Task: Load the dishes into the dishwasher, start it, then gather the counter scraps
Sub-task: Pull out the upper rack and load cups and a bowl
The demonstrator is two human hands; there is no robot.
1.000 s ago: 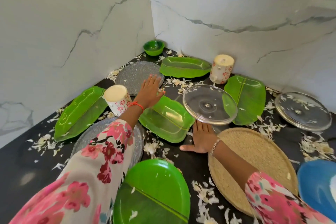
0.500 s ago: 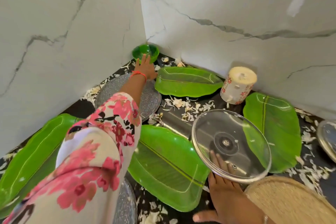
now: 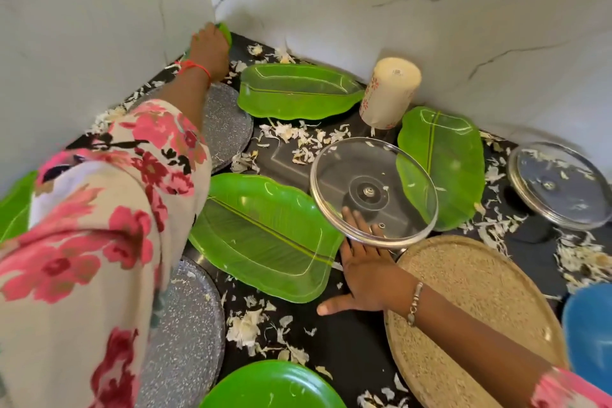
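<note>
At the far corner where the marble walls (image 3: 364,26) meet, the small green bowl (image 3: 226,34) probably wants a firm hold on its rim and a straight lift, clear of the leaf-shaped plate (image 3: 298,94) nearby. The left hand (image 3: 209,50) covers it; whether its fingers have closed cannot be told. The right hand (image 3: 367,270) lies flat and released on the counter (image 3: 347,341), fingertips beneath the glass lid (image 3: 374,192). Only a glossy, bright-green sliver of the bowl shows.

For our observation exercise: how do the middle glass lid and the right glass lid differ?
Middle lid is nearly clean; right lid is strewn with scraps. Middle lid overlaps a leaf plate, with the right hand reaching beneath it; right lid lies apart from both. Both are round, clear, metal-rimmed.
</note>
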